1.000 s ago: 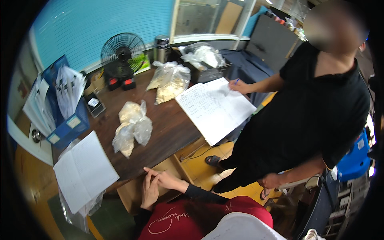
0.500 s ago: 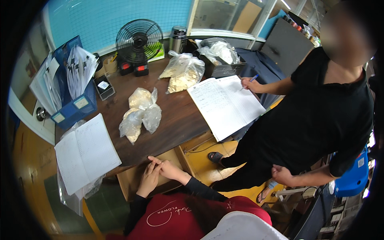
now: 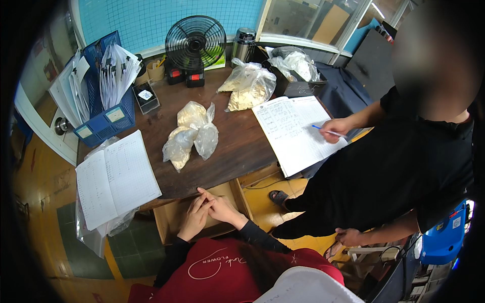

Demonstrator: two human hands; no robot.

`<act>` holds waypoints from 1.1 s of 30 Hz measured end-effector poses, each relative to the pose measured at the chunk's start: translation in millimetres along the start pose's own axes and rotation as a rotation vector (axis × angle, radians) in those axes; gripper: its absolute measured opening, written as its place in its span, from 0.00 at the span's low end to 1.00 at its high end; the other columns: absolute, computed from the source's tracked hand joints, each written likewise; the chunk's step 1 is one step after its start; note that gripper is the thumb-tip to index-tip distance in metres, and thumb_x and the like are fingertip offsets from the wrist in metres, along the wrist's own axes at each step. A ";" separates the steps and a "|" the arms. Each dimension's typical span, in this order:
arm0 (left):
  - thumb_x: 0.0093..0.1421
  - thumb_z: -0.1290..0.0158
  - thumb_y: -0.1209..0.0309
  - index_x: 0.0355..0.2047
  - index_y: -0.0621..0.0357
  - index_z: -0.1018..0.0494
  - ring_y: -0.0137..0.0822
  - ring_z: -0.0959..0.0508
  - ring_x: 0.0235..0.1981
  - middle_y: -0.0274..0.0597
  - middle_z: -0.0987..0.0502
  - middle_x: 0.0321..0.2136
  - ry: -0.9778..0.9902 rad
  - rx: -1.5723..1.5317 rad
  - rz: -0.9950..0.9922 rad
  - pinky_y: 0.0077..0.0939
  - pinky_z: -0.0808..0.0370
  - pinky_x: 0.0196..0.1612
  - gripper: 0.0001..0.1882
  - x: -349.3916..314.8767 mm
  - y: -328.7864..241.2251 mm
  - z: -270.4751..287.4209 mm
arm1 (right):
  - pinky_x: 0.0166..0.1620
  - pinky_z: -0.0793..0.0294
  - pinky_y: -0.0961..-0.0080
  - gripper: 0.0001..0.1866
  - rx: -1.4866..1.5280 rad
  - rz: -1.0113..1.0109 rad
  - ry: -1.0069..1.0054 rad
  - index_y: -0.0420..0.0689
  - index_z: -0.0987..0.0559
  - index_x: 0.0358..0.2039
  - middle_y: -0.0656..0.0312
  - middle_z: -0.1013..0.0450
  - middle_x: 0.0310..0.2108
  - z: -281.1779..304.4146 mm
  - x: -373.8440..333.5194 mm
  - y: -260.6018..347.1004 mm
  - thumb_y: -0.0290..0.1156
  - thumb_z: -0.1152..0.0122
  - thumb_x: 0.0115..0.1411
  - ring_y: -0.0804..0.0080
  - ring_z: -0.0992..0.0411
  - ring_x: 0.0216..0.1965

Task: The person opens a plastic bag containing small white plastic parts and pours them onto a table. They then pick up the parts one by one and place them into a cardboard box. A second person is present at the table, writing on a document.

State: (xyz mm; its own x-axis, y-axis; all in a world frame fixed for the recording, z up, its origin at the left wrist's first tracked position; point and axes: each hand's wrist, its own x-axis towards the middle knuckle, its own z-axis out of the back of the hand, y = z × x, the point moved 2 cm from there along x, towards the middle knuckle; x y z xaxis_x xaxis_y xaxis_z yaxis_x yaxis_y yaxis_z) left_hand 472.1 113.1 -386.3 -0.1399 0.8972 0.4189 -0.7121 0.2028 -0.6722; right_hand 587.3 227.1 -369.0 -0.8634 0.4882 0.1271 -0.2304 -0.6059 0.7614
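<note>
My left hand (image 3: 195,220) and my right hand (image 3: 223,209) rest against each other above a pulled-out wooden drawer (image 3: 235,200). Their outstretched fingers cross, and neither hand holds anything. Just beyond them is the front edge of a dark wooden table (image 3: 230,151). Farther in on the tabletop lie knotted clear plastic bags (image 3: 191,132) with pale yellowish pieces inside. To the left, an open notebook (image 3: 132,169) with handwriting lies partly over the table's edge, on clear plastic.
A person in black (image 3: 374,166) stands at right, holding a pen (image 3: 328,132) over another open notebook (image 3: 298,132). Along the back are a blue file rack (image 3: 108,123), a black fan (image 3: 196,43), a steel flask (image 3: 244,45), a larger bag (image 3: 250,88) and a black crate (image 3: 298,90).
The view has shifted, so the table items sit farther right. The other person's pen hand has moved down across the notebook page. My hands stay together above the drawer.
</note>
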 end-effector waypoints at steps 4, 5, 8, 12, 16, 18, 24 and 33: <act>0.62 0.49 0.84 0.52 0.59 0.23 0.54 0.23 0.56 0.51 0.26 0.59 -0.192 -0.026 -0.071 0.43 0.25 0.57 0.18 4.3 -5.4 1.7 | 0.43 0.25 0.51 0.33 0.098 0.153 -0.203 0.43 0.37 0.64 0.44 0.24 0.47 -9.3 -7.9 1.9 0.23 0.43 0.56 0.40 0.24 0.44; 0.61 0.49 0.86 0.51 0.60 0.23 0.53 0.22 0.55 0.49 0.24 0.57 -0.247 -0.029 -0.077 0.41 0.24 0.56 0.18 3.3 -5.1 1.1 | 0.45 0.26 0.51 0.30 0.126 0.218 -0.289 0.40 0.35 0.60 0.44 0.25 0.47 -16.2 -11.1 -2.2 0.23 0.43 0.55 0.41 0.25 0.45; 0.61 0.50 0.87 0.46 0.62 0.22 0.50 0.20 0.52 0.49 0.22 0.54 -0.348 -0.050 0.024 0.38 0.22 0.51 0.15 3.9 -9.9 9.9 | 0.46 0.33 0.57 0.22 0.085 0.176 -0.039 0.41 0.34 0.49 0.47 0.29 0.41 -9.0 -10.2 -3.5 0.20 0.44 0.51 0.45 0.29 0.44; 0.61 0.52 0.89 0.42 0.65 0.22 0.46 0.18 0.42 0.48 0.21 0.48 -0.347 -0.151 0.144 0.34 0.20 0.45 0.13 -1.2 -3.7 14.7 | 0.44 0.37 0.61 0.12 -0.022 0.195 -0.008 0.40 0.30 0.37 0.53 0.33 0.37 -15.2 -4.1 -1.5 0.16 0.47 0.51 0.50 0.32 0.40; 0.60 0.52 0.89 0.38 0.66 0.22 0.41 0.18 0.38 0.48 0.20 0.42 -0.305 -0.101 0.072 0.29 0.21 0.41 0.12 3.3 -8.0 18.5 | 0.44 0.38 0.62 0.07 -0.014 0.147 0.022 0.39 0.28 0.32 0.54 0.34 0.37 -27.2 -6.6 -7.7 0.16 0.48 0.52 0.52 0.33 0.42; 0.58 0.51 0.90 0.38 0.66 0.22 0.43 0.18 0.40 0.48 0.19 0.41 -0.319 -0.016 0.026 0.31 0.21 0.43 0.12 6.2 -13.4 22.9 | 0.44 0.38 0.62 0.07 -0.014 0.155 0.011 0.39 0.27 0.32 0.54 0.34 0.37 -23.1 -6.7 -4.5 0.15 0.49 0.52 0.52 0.34 0.43; 0.54 0.49 0.88 0.37 0.62 0.20 0.47 0.18 0.43 0.45 0.19 0.42 -0.367 0.161 -0.004 0.38 0.23 0.47 0.14 18.6 -26.9 74.1 | 0.47 0.37 0.62 0.08 0.076 0.128 0.063 0.39 0.28 0.29 0.54 0.34 0.37 -18.1 -6.3 2.5 0.14 0.49 0.49 0.51 0.35 0.44; 0.60 0.41 0.76 0.53 0.56 0.22 0.50 0.33 0.67 0.44 0.28 0.63 0.024 0.421 0.283 0.43 0.38 0.69 0.19 21.6 -16.5 167.5 | 0.46 0.33 0.62 0.11 0.138 0.256 0.235 0.39 0.31 0.27 0.54 0.35 0.33 -7.9 -0.4 20.9 0.10 0.51 0.43 0.51 0.34 0.41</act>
State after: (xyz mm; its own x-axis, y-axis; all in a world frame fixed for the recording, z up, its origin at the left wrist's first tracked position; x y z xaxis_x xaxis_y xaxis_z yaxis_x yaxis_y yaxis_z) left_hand 365.7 63.4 -263.9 -0.3547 0.9041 0.2383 -0.8649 -0.2205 -0.4508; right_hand 579.3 209.3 -358.2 -0.9684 0.1645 0.1877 0.0554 -0.5916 0.8043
